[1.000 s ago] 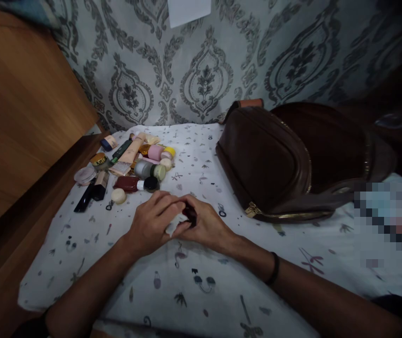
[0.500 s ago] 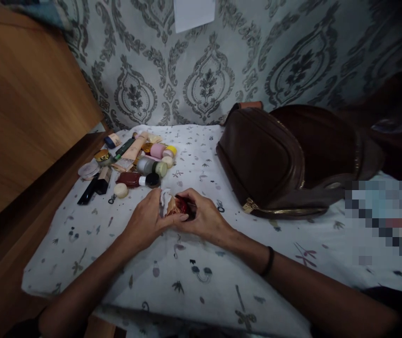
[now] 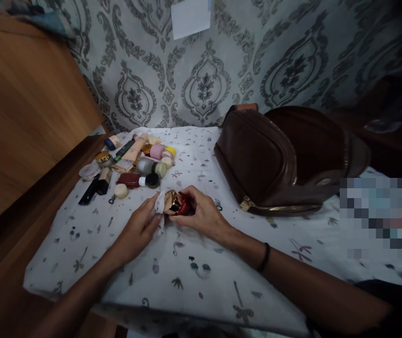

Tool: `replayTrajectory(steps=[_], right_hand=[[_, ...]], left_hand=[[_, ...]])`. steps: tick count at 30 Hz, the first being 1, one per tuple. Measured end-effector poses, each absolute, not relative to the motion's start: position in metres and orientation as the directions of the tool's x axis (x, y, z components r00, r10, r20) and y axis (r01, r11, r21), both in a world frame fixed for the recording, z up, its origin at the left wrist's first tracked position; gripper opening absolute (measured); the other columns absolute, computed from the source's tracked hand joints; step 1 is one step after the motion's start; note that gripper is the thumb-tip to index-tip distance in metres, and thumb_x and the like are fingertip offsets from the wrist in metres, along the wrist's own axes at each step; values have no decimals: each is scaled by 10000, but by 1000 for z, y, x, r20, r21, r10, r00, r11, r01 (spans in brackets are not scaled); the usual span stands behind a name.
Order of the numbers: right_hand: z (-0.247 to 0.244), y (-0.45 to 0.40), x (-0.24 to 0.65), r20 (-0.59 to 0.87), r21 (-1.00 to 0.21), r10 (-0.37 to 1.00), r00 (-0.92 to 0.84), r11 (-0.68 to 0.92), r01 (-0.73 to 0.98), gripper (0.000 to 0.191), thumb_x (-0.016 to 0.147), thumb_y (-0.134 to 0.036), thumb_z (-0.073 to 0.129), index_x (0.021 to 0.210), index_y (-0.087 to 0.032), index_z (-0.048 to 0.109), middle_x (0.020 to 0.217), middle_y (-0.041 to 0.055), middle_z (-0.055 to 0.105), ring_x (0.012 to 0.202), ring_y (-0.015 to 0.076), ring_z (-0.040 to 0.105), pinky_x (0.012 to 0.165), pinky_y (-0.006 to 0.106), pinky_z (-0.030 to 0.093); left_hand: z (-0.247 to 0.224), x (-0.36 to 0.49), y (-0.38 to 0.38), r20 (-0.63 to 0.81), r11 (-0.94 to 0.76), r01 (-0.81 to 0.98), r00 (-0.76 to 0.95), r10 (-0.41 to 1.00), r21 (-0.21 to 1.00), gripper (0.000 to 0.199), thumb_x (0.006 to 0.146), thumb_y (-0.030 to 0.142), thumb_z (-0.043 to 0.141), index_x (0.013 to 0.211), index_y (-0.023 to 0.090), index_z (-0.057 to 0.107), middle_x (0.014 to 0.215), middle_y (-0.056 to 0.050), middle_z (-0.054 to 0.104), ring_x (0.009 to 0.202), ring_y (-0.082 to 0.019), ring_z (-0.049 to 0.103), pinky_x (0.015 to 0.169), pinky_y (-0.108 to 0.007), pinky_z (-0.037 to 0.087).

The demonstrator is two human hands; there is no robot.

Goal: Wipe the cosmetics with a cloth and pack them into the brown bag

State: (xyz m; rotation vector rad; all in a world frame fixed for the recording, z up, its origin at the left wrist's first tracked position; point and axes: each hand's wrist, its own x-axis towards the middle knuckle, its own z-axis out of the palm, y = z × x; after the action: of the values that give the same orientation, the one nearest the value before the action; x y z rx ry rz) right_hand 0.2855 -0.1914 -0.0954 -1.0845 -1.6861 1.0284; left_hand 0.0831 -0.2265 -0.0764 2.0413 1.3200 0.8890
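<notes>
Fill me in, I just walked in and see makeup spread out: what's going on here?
A person sits at a white patterned cloth. The right hand holds a small red jar with a gold cap, and the left hand presses a white wipe against it. A pile of cosmetics lies to the left; an open brown bag lies to the right.

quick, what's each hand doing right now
Left hand: closed on a small white cloth, pressed against the jar.
Right hand: closed on a small red jar with a gold cap.
</notes>
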Motion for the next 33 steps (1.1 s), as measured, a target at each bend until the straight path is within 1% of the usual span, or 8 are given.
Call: replayTrajectory(steps=[3,6,9,16,20,23,28,33], right_hand=[[-96,-191,286,215,-933,949,-230,269,239,457,621,-395,818,954,-213,565,905,8,678,825,188,622,739,305,513],[-94,-190,285,189,-941,961,-203,237,243,457,625,-400,803,969,-208,570,913,17,684,833,198,628,750,320,512],[-91,-190,285,174,-947,968,-182,215,240,441,634,-417,784,955,-200,575,902,24,683,833,207,633,762,339,512],[-97,-189,287,272,-902,943,-191,319,291,448,671,-347,742,1065,-197,589,916,18,676,853,212,640,787,350,523],[-100,-194,289,427,-802,871,-242,489,344,459,725,-283,729,1150,-190,582,1079,75,682,975,240,653,877,381,527],[-101,-197,289,536,-704,783,-316,621,343,444,783,-212,681,1208,-194,554,1131,103,663,1023,251,648,894,400,533],[-101,-198,288,552,-622,726,-411,686,377,493,740,-94,700,1189,-207,532,1170,108,639,1115,280,613,944,447,526],[-99,-197,288,528,-615,723,-446,687,387,468,754,-174,773,1157,-201,534,1175,120,636,1110,300,612,932,465,532]], left_hand=[[-74,88,-228,197,-293,567,226,954,770,300,938,347,484,1168,171,563,1071,-76,702,970,-229,653,867,-348,508],[-72,95,-234,187,-247,597,162,969,764,140,903,317,512,978,202,536,777,11,639,687,-177,593,624,-277,460],[-73,99,-241,234,-295,640,180,955,710,37,882,237,507,912,228,488,654,63,559,576,-146,544,549,-238,413],[-79,102,-244,545,-624,706,396,739,334,326,932,87,414,1199,211,555,968,-44,662,866,-164,664,727,-243,520],[-78,103,-245,626,-647,755,454,634,107,324,968,115,414,1249,199,551,924,-40,609,777,-150,642,630,-218,506],[-76,105,-246,619,-642,766,489,614,31,307,971,151,437,1254,171,554,899,-47,587,744,-164,625,601,-237,503],[-61,114,-244,568,-578,798,399,720,172,249,977,236,467,1187,174,585,960,-64,630,852,-195,633,716,-286,509],[-37,114,-221,384,-428,760,253,888,490,211,942,315,494,794,183,565,735,3,565,707,-165,543,664,-283,417]])
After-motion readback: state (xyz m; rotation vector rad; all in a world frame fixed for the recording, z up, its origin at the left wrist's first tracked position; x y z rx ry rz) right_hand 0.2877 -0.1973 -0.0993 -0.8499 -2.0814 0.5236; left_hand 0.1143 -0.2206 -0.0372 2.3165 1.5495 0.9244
